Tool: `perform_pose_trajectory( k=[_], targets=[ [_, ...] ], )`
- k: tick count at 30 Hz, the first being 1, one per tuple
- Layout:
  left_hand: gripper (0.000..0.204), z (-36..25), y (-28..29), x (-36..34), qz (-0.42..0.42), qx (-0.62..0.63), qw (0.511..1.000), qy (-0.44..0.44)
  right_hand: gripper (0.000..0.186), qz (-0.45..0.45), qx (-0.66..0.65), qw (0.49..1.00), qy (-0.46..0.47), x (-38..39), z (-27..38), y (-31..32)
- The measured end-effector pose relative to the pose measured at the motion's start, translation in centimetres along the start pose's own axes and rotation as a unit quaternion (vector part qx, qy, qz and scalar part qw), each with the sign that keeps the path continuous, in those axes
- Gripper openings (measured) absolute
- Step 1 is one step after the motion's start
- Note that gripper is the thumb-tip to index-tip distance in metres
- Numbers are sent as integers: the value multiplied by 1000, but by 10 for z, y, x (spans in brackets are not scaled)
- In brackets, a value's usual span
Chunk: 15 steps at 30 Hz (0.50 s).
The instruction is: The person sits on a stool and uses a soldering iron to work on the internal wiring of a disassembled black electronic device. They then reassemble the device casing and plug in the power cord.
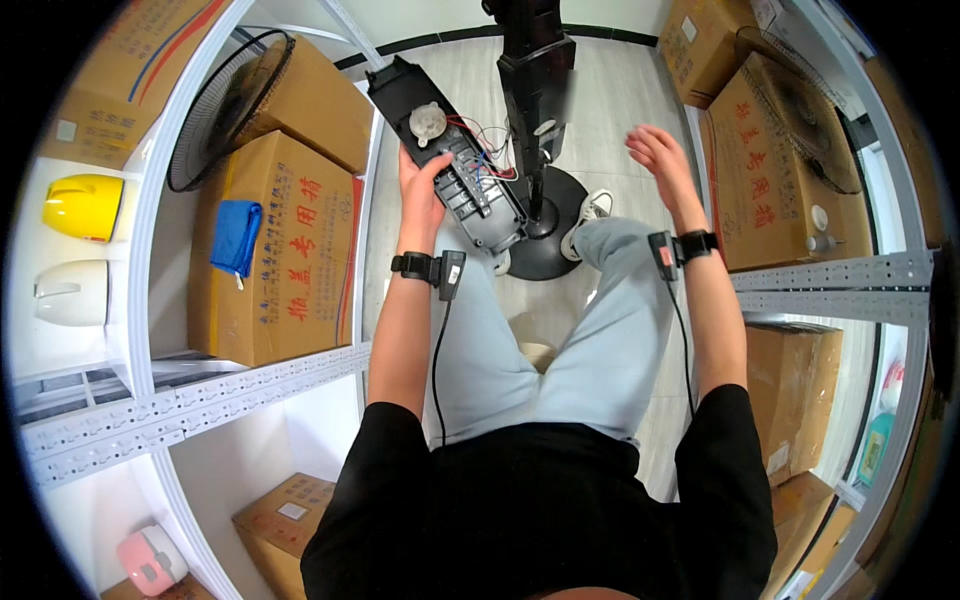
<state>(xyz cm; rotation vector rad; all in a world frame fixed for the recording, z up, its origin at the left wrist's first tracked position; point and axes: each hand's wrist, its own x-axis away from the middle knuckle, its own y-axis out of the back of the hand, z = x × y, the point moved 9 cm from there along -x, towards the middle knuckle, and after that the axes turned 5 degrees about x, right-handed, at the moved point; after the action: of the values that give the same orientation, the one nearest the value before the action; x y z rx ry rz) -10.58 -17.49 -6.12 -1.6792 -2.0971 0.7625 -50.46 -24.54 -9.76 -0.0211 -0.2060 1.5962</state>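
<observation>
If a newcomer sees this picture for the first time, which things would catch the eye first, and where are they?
Probably first the black casing in the left hand, left of the upper centre, with its loose coloured wires showing. Next might be the tall black stand at the upper middle, between the two hands. The bright yellow rounded object on the left shelf also stands out.

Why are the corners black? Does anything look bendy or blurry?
In the head view, the fisheye lens makes a round picture, leaving black corners; in the head view, the black skirting strip bends into a curve; in the head view, the black pedestal stand looks smeared along its right edge, while the black casing in the left hand looks fairly sharp.
</observation>
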Motion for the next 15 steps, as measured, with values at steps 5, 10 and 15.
perform_pose_trajectory(
  k=[5,10,15],
  targets=[
    [76,-33,-27,-40,20,-157,981,-112,50,82,-24,996,-21,-45,-10,-67],
    [89,-28,-53,-70,51,-251,961,-107,61,140,-69,987,-43,-78,-18,-112],
    [83,-5,-71,-92,70,-238,963,-107,56,207,-111,969,-74,-95,-23,-146]
  ],
)
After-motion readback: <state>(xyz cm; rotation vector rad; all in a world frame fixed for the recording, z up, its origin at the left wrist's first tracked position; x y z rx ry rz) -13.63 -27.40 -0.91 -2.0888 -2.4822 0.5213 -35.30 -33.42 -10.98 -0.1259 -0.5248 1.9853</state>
